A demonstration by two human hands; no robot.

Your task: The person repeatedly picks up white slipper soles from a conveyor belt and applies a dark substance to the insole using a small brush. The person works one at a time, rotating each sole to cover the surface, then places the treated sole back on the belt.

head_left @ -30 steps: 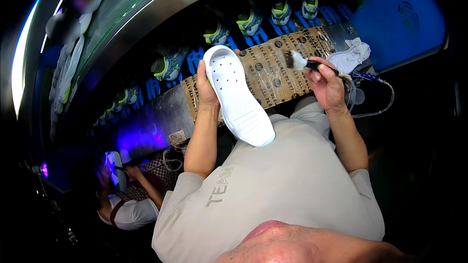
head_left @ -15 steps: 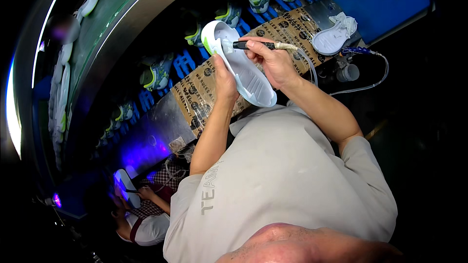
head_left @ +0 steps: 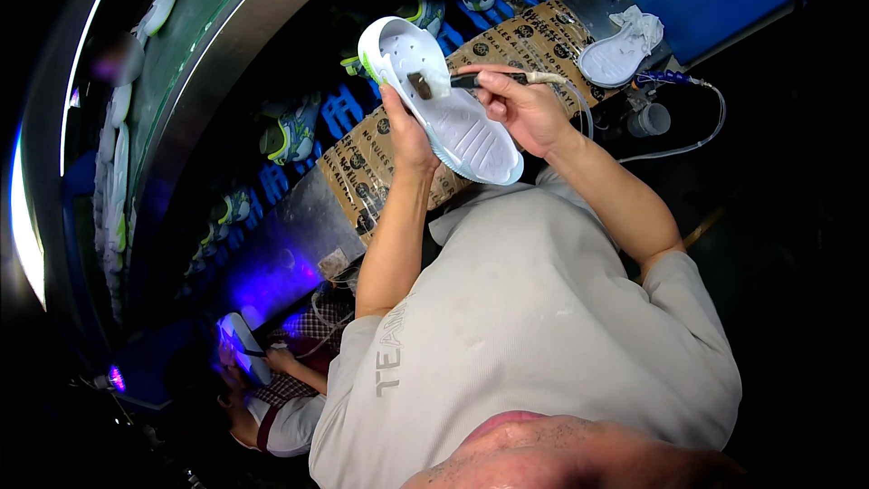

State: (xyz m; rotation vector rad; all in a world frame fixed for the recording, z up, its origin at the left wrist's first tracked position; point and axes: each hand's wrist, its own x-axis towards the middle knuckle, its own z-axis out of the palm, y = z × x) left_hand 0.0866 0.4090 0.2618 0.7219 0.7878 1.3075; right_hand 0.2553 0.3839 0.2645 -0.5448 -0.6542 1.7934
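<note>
My left hand (head_left: 409,136) grips a white shoe sole (head_left: 475,143) by its side, the thumb at the rim near the green-marked end. The sole is tilted, its hollow inner face showing small holes at the upper end and ridges at the lower. In my right hand (head_left: 529,109) is a brush (head_left: 466,81) with a black handle and a thin clear tube running from its back. Its flat head, part pale and part dark, lies over the middle of the sole's inside; whether it touches cannot be made out.
Below the sole is a bench topped with printed brown cardboard (head_left: 362,163). Another white sole (head_left: 608,63) lies at its right end, with crumpled white material at its tip. Shoes (head_left: 294,134) stand along blue racks behind. At lower left, another person (head_left: 281,417) handles a sole.
My left hand has raised the sole slightly and turned its inside more into view. The brush has moved down the sole from the upper end, and its dark part now shows.
</note>
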